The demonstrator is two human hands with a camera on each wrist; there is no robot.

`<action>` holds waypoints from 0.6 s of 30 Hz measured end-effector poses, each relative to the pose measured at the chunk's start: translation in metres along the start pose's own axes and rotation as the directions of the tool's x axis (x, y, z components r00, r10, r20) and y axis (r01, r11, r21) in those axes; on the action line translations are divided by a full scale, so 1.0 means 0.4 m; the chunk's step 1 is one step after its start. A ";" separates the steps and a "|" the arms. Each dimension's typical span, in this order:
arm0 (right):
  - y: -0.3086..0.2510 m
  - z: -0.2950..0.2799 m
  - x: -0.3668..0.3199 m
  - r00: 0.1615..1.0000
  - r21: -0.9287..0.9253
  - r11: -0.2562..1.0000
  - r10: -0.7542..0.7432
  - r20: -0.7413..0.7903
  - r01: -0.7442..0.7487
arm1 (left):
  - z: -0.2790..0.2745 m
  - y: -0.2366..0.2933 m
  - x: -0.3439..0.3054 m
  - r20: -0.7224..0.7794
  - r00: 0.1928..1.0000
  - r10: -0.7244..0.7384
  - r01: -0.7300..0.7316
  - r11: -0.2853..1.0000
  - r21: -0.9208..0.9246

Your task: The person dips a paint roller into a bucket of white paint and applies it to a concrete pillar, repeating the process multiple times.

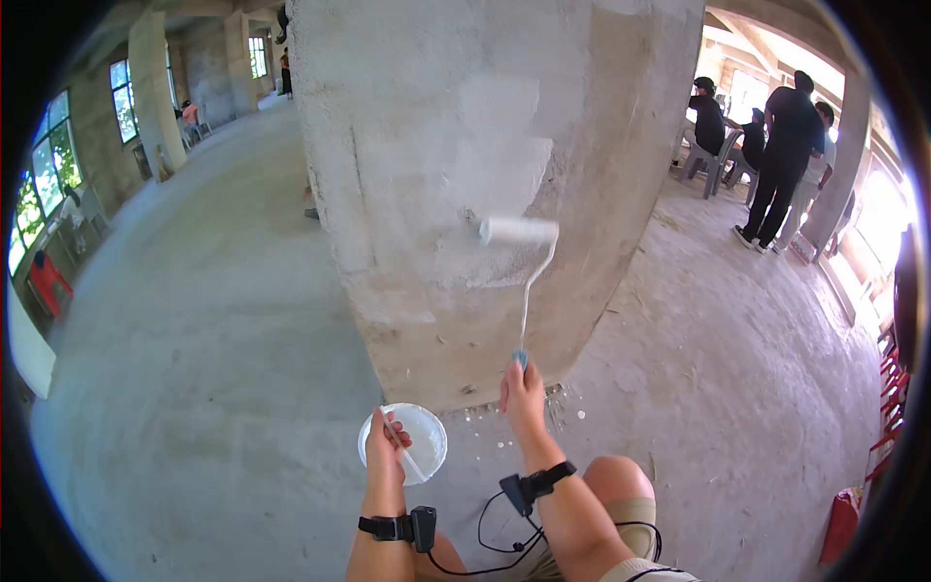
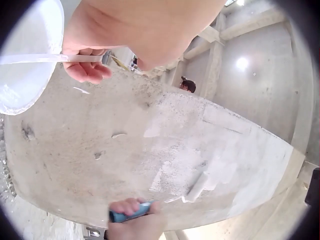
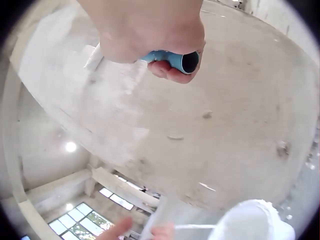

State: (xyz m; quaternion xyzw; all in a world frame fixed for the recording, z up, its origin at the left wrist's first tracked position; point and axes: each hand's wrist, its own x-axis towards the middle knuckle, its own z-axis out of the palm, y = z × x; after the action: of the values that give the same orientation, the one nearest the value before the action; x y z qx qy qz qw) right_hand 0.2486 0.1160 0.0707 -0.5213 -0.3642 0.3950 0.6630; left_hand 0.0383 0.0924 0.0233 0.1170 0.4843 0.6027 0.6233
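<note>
My right hand [image 1: 525,396] grips the blue handle [image 3: 175,60] of a paint roller, its fingers wrapped round it. The roller's white sleeve [image 1: 521,231] lies against the face of a concrete column [image 1: 456,330], at the lower part of a white painted patch [image 1: 504,179]. Lower left, my left hand [image 1: 387,438] holds the flat white handle [image 2: 37,59] of a round white bucket [image 1: 433,434], fingers curled round the strip. Whitish paint shows inside the bucket, which is close to the column's foot.
Crumbs of plaster [image 1: 500,444] lie on the concrete floor [image 1: 233,388] at the column's base. A black cable [image 1: 504,545] hangs between my wrist cameras. Several people, one standing in black [image 1: 787,145], are at the back right. Red chairs [image 1: 887,398] line the right edge.
</note>
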 end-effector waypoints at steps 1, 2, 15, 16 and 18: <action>-0.038 0.001 0.032 0.999 0.030 0.999 -0.031 0.007 0.031 | -0.003 0.000 0.005 0.026 1.000 0.011 -0.010 1.000 -0.028; -0.096 0.006 0.060 0.997 0.011 0.998 -0.067 0.032 0.067 | -0.005 0.000 0.003 0.027 1.000 0.010 -0.009 1.000 -0.025; -0.124 0.017 0.138 0.980 0.072 0.981 -0.183 0.076 0.178 | -0.004 0.001 0.008 0.007 1.000 0.003 -0.003 1.000 -0.029; -0.063 0.009 0.127 0.984 0.059 0.984 -0.170 0.060 0.166 | -0.007 -0.001 0.007 0.000 1.000 -0.005 0.005 1.000 -0.025; 0.040 0.005 0.099 0.991 0.080 0.989 -0.124 0.041 0.121 | -0.003 0.000 0.003 0.004 1.000 0.005 -0.005 1.000 -0.005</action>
State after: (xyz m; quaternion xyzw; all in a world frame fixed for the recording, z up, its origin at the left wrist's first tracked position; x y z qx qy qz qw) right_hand 0.2610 0.1550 0.0581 -0.4628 -0.3953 0.3790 0.6971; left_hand 0.0373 0.0930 0.0220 0.1178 0.4814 0.6054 0.6228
